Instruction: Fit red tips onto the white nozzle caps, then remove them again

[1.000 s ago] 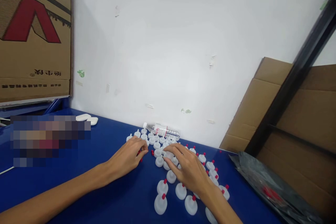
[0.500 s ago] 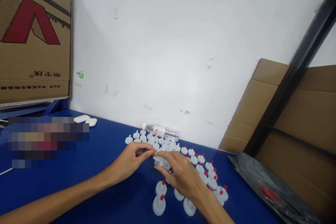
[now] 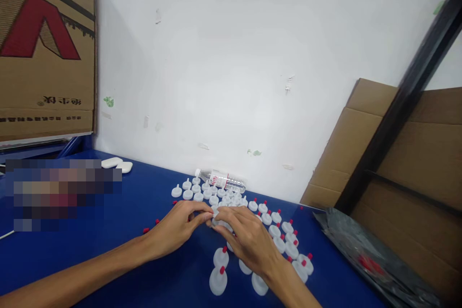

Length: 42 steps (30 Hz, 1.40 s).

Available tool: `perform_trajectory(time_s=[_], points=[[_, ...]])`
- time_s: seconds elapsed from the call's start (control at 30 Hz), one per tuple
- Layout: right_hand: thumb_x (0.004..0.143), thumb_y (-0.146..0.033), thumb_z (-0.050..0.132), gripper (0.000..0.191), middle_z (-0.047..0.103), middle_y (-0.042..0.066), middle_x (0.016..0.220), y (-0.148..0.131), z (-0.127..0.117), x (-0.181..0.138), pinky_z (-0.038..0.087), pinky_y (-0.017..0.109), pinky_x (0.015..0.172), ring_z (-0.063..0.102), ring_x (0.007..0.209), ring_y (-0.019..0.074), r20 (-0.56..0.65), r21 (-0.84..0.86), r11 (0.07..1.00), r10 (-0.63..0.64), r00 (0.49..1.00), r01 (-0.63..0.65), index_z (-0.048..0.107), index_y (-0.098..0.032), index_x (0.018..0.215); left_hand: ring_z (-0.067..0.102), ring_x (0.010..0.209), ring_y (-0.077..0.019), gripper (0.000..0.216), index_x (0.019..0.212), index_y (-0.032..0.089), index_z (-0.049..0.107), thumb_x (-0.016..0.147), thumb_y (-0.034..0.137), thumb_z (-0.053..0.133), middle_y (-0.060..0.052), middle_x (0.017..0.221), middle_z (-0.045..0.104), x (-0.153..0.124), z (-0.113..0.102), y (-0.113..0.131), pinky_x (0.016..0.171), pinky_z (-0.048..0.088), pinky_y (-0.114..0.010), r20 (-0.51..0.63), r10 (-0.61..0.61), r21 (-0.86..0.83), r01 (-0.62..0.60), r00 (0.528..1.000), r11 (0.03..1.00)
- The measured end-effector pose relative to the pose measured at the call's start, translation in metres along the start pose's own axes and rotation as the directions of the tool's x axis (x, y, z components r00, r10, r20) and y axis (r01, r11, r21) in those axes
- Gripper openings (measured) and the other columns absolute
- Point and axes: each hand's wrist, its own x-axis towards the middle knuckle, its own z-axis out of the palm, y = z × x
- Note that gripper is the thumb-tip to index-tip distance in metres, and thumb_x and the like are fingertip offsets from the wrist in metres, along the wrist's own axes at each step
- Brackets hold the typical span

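In the head view, a white plastic piece (image 3: 223, 224) is seen between the two hands, over the middle of the blue table (image 3: 119, 202), and is partly hidden by fingers. It appears to be gripped by the right hand (image 3: 249, 233), with the thumb below and the fingers curled over. Low weight and a fairly stiff, smooth body may be expected; some slipping on dry skin is likely, breakage less so. It would best be held by the broad round base, with the narrow spout left free. By the left hand (image 3: 180, 224), thumb and forefinger are brought close together beside the piece; whether anything is pinched there cannot be told. Loose red caps (image 3: 146, 230) are scattered near the left wrist; being tiny, they would be best taken by fingertips. Beyond the hands, bare-spouted pieces (image 3: 187, 195) are crowded together, while red-tipped pieces (image 3: 218, 281) are spread nearer and to the right. By the wall, a clear bottle (image 3: 229, 181) is laid on its side
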Motion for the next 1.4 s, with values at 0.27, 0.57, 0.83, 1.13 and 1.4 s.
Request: perform_trajectory(time_s=[0.27,0.57,0.83,1.13,1.4], points=[[0.099,-0.022,0.052,0.014,0.073,0.005,0.102,-0.006,0.003,-0.001,0.054,0.032,0.085,0.068,0.098,0.0178,-0.012,-0.033,0.999,-0.032,0.999,0.032,0.06,-0.022,0.11,0.057,0.072,-0.0158,0.042,0.072,0.018,0.06,0.103,0.036,0.036,0.0,0.069,0.063,-0.004,0.002,0.0,0.069,0.04,-0.026,0.004,0.066,0.072,-0.067,0.998,0.995],[0.095,-0.006,0.045,0.033,0.07,0.01,0.112,-0.005,0.004,0.002,0.054,0.036,0.085,0.067,0.102,0.0217,0.02,-0.225,0.964,-0.144,0.989,0.145,0.062,-0.023,0.119,0.049,0.058,-0.0129,0.044,0.066,0.018,0.049,0.102,0.04,0.034,0.003,0.062,0.052,-0.002,0.001,0.001,0.058,0.037,-0.026,0.058,0.023,0.035,-0.025,0.998,0.999],[0.097,-0.014,0.042,0.029,0.063,0.008,0.124,0.037,-0.023,-0.002,0.056,0.034,0.084,0.064,0.108,0.0206,0.036,-0.096,0.968,0.236,0.971,-0.231,0.061,-0.026,0.116,0.051,0.094,-0.0222,0.03,0.094,0.018,0.064,0.102,0.025,0.037,-0.006,0.095,0.062,-0.001,-0.011,-0.008,0.089,0.04,-0.038,0.015,0.213,0.464,-0.195,0.977,0.864],[0.099,-0.03,0.04,0.03,0.069,0.008,0.117,0.121,-0.044,-0.05,0.048,0.038,0.096,0.066,0.108,0.0242,-0.041,-0.252,0.754,0.618,0.785,-0.607,0.066,-0.021,0.111,0.051,0.096,-0.0262,0.016,0.089,0.018,0.067,0.094,0.023,0.052,-0.008,0.092,0.061,0.0,-0.011,-0.029,0.086,0.041,-0.04,0.079,0.162,0.646,-0.174,0.984,0.743],[0.104,-0.04,0.027,0.049,0.075,0.011,0.102,0.135,-0.036,-0.068,0.048,0.035,0.086,0.069,0.101,0.0262,0.161,-0.327,0.707,0.696,0.7,-0.627,0.071,-0.019,0.101,0.051,0.093,-0.0267,0.018,0.083,0.016,0.065,0.093,0.018,0.05,-0.009,0.088,0.061,0.001,-0.011,-0.031,0.081,0.041,-0.038,0.105,0.104,0.653,-0.148,0.989,0.742]])
